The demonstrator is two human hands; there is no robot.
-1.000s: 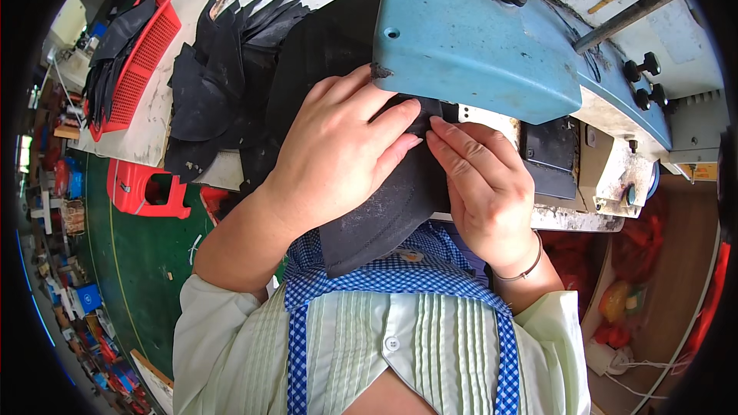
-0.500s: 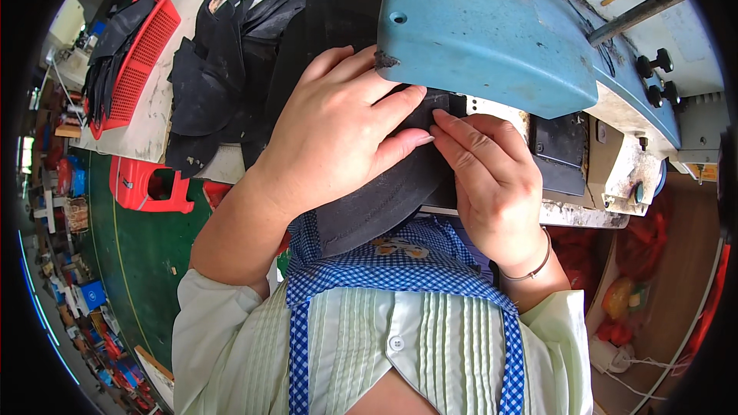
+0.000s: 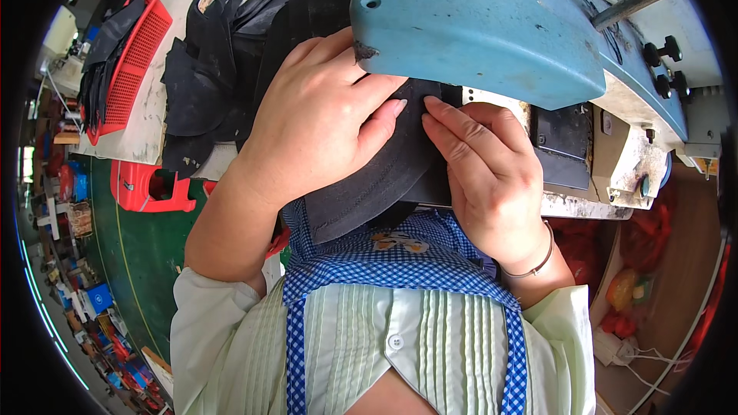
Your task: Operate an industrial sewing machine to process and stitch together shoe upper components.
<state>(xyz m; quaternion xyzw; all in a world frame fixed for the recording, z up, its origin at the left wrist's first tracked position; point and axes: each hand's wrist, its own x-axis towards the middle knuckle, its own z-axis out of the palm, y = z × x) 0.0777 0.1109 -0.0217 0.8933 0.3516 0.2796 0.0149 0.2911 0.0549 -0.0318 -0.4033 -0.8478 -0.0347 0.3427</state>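
I find the left hand (image 3: pixel 311 119) spread over black material (image 3: pixel 373 188), fingertips partly hidden by blue housing (image 3: pixel 477 27); right hand (image 3: pixel 492 173) touches the material, grip indeterminable.

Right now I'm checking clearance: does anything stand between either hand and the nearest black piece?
Nothing visible: the left hand and right hand both touch the black piece. The blue machine cover hides part of the left hand.
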